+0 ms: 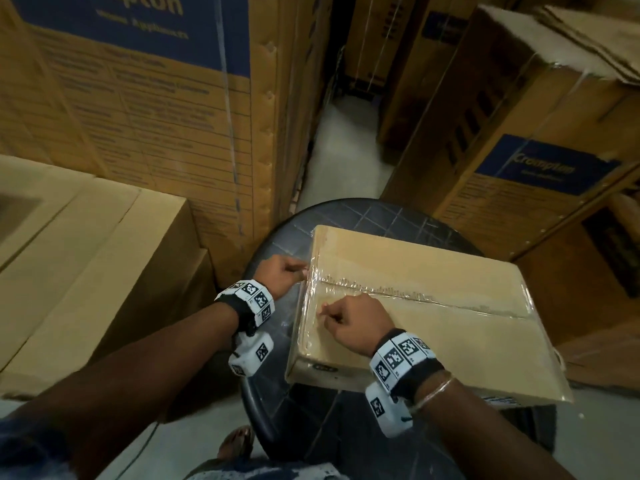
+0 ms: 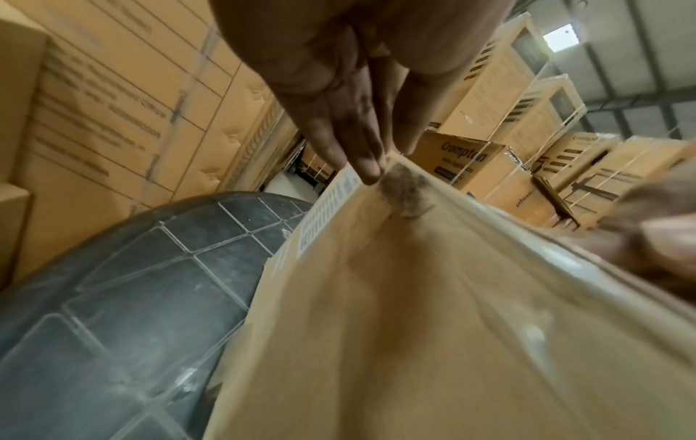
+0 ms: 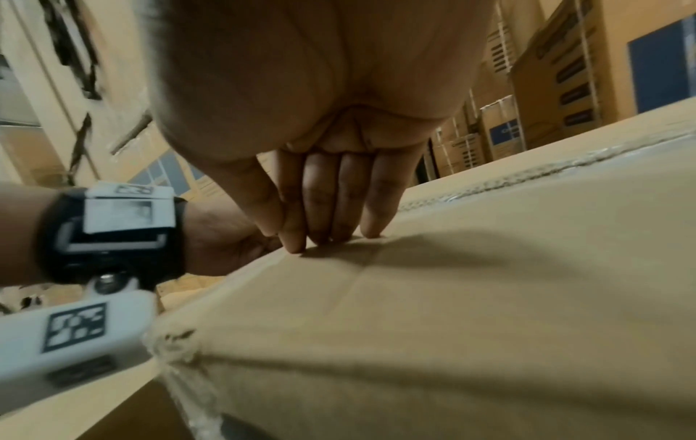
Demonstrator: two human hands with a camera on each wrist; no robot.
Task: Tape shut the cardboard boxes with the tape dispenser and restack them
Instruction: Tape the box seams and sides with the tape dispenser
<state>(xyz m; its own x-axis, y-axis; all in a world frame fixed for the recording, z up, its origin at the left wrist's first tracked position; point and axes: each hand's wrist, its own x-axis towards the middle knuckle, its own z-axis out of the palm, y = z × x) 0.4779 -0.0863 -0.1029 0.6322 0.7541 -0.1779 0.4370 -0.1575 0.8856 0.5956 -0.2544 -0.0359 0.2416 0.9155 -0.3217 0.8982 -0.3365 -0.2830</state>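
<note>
While both hands press flat, left grip open, right grip open, taped box.

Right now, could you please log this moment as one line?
left hand: touching box edge | right hand: pressing tape | box: on stool

Dim, warm light (perhaps overhead); wrist views blurred, edges bent by wide-angle lenses.

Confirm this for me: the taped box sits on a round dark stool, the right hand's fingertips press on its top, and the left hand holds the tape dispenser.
Not quite. The left hand holds no tape dispenser; its straight fingers touch the box's left edge, as the left wrist view shows. The rest stands: the box sits on the stool, and the right hand presses on top.
</note>
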